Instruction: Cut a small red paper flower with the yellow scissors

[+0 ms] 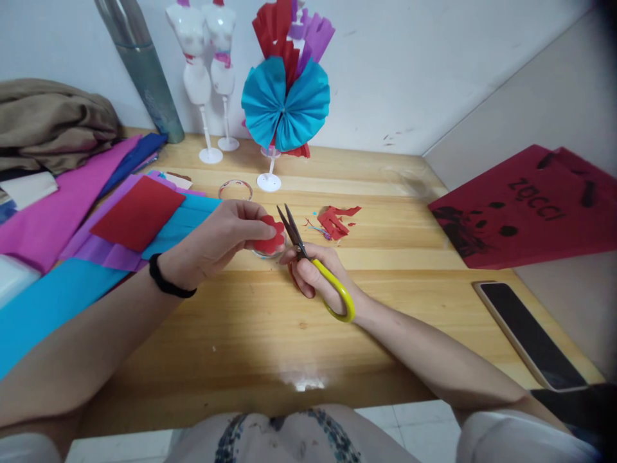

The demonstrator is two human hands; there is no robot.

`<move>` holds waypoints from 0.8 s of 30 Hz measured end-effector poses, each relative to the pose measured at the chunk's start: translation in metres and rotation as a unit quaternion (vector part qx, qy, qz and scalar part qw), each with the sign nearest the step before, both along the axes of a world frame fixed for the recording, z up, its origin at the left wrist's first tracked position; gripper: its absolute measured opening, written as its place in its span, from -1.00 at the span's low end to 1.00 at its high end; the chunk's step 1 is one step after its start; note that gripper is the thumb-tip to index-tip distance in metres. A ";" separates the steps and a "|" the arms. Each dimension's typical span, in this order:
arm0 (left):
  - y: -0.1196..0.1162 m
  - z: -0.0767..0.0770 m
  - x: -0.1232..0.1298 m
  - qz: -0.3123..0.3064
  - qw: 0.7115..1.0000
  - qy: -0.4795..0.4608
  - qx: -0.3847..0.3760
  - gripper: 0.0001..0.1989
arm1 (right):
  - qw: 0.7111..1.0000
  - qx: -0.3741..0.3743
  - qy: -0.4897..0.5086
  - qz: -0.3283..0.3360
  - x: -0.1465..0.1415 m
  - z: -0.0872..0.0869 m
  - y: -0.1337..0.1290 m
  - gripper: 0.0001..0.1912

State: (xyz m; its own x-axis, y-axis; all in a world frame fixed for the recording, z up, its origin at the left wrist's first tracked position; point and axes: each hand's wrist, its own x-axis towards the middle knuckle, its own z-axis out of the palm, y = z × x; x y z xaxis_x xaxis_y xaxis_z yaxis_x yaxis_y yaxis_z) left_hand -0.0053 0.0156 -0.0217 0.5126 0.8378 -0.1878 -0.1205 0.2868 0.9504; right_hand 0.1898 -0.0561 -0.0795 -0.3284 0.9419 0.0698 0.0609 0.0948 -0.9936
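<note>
Between the thumb and fingers of my left hand [236, 231] is a small red paper flower [270, 236] with rounded petals. My right hand [318, 273] holds yellow-handled scissors [340, 290], their dark blades slightly apart and pointing up and to the left, just right of the flower and not touching it. Part of a clear round object shows beneath the flower. Red paper scraps [334, 222] lie on the table beyond my right hand.
Crepe paper sheets [77, 299] and a red piece [138, 213] cover the table's left. Behind stand a bottle [144, 71], two white mannequins [196, 77] and one with a blue paper fan [284, 106]. A red bag [525, 212] and a phone [533, 334] are at right.
</note>
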 end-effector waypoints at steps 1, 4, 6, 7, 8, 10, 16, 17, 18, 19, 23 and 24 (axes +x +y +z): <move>0.000 0.000 0.000 0.002 1.000 0.001 0.002 -0.91 | 1.000 0.004 0.003 0.006 0.000 -0.001 0.000 -0.41; 0.000 -0.001 0.000 0.005 1.000 0.004 0.007 -0.91 | 1.000 0.020 -0.010 0.010 0.001 -0.003 0.001 -0.44; 0.001 -0.002 0.000 0.009 1.000 0.004 0.009 -0.91 | 1.000 0.020 -0.019 0.010 0.001 -0.003 0.002 -0.43; 0.000 -0.003 0.000 0.012 1.000 0.004 0.010 -0.90 | 1.000 0.017 -0.015 0.002 0.001 -0.002 0.003 -0.43; 0.000 -0.003 0.001 0.017 1.000 0.005 0.008 -0.90 | 1.000 0.014 -0.005 -0.017 0.001 -0.002 0.004 -0.44; -0.002 -0.004 0.002 0.026 1.000 0.007 0.009 -0.91 | 0.996 0.017 0.030 -0.083 0.000 -0.002 0.007 -0.47; -0.012 -0.003 0.010 -0.013 0.998 0.046 0.041 -0.86 | 0.980 0.036 0.106 -0.165 -0.005 0.004 0.012 -0.41; -0.014 -0.002 0.012 -0.020 0.998 0.052 0.039 -0.85 | 0.981 0.028 0.114 -0.156 -0.006 0.006 0.011 -0.40; -0.016 -0.001 0.014 -0.020 0.997 0.058 0.037 -0.84 | 0.982 0.018 0.119 -0.145 -0.007 0.007 0.011 -0.39; -0.018 0.000 0.016 -0.016 0.997 0.070 0.037 -0.84 | 0.983 0.009 0.121 -0.137 -0.008 0.009 0.010 -0.39; -0.022 0.005 0.021 -0.005 0.990 0.132 0.040 -0.80 | 0.983 -0.009 0.115 -0.140 -0.009 0.012 0.009 -0.42; -0.022 0.006 0.021 -0.007 0.988 0.146 0.042 -0.80 | 0.983 -0.007 0.113 -0.146 -0.008 0.012 0.009 -0.44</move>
